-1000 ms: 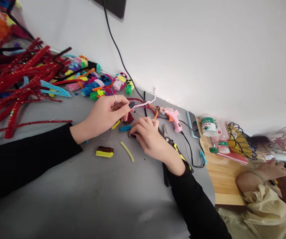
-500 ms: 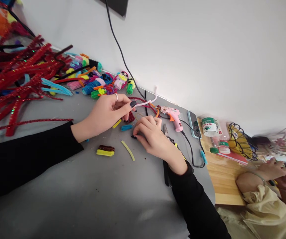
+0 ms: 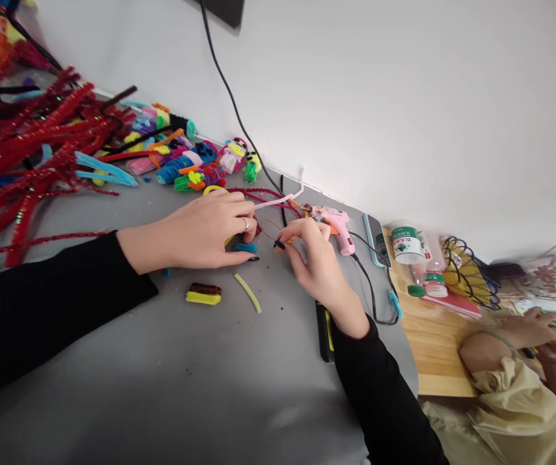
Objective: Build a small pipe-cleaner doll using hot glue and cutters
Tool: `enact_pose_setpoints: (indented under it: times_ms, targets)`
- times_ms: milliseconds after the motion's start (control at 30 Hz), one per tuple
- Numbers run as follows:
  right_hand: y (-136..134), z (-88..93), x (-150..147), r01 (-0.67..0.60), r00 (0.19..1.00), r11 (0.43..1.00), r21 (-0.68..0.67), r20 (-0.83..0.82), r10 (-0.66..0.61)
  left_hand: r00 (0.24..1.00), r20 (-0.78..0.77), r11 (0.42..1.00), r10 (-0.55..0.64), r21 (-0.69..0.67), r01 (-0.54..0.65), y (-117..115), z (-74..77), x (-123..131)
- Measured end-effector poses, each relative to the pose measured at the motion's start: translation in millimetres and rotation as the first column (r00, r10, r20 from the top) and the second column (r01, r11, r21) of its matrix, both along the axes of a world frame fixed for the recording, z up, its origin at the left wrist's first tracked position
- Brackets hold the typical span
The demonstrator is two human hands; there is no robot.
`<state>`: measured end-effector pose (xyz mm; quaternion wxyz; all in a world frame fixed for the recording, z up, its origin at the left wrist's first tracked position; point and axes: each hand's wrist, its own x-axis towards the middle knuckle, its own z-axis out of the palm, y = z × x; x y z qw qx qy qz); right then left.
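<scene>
My left hand (image 3: 205,229) rests palm-down on the grey table (image 3: 171,381), its fingers closed over the near end of a white pipe cleaner (image 3: 282,197) that runs up towards the wall. Its fingertips touch a small blue piece (image 3: 245,247). My right hand (image 3: 314,258) is lifted just to the right and pinches a small orange piece (image 3: 283,243) between thumb and forefinger. Thin red pipe cleaners (image 3: 270,194) lie just behind both hands.
A heap of red glitter pipe cleaners (image 3: 26,155) fills the left. Colourful pipe-cleaner figures (image 3: 195,165) sit by the wall. Nearby are a pink glue gun (image 3: 336,226), a phone (image 3: 376,240), a yellow strip (image 3: 247,292), a yellow-brown bundle (image 3: 203,294) and pliers (image 3: 325,329). Another person (image 3: 514,374) sits at the wooden table (image 3: 432,342).
My left hand has turned palm-down and dropped to the table over the blue piece. My right hand has lifted off the table and moved right, now pinching an orange piece.
</scene>
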<state>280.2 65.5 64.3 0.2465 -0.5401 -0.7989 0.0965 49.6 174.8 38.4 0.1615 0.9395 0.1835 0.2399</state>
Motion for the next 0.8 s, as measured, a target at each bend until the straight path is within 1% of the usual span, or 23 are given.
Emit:
enact_pose_setpoints:
  times_ms: [67,133,267,367,467,533,700,800]
  targets:
    - [0,1.4,0,0.008,1.000,1.000,0.016,-0.003,-0.008,0.999,-0.032,1.000,-0.028,-0.001,0.028,3,-0.3,-3]
    - [-1,2.5,-2,0.002,1.000,1.000,0.021,0.011,-0.002,0.998,-0.032,0.999,-0.047,-0.023,0.046,6,-0.5,-5]
    - [-2,2.0,-3,0.008,1.000,0.999,0.038,0.017,-0.009,0.997,0.056,0.993,-0.060,-0.103,0.065,6,-1.1,-6]
    - [-2,0.0,-2,0.065,0.998,0.995,0.069,-0.005,-0.065,0.990,0.138,0.977,-0.020,-0.210,0.049,4,0.3,-5]
    - [-2,-1.0,-1,0.133,0.991,0.986,0.100,-0.014,-0.132,0.982,0.184,0.949,0.042,-0.313,0.019,2,4.4,-4]
    - [-1,-0.6,0,0.146,0.989,0.980,0.136,-0.027,-0.144,0.974,0.212,0.933,0.081,-0.360,0.001,1,7.7,-4]
    - [0,2.7,-1,0.091,0.996,0.977,0.194,-0.027,-0.087,0.955,0.259,0.911,0.147,-0.410,-0.029,0,12.3,-4]
    - [-1,2.8,-2,0.038,0.999,0.981,0.189,-0.024,-0.034,0.951,0.279,0.919,0.132,-0.394,-0.012,0,11.6,-5]
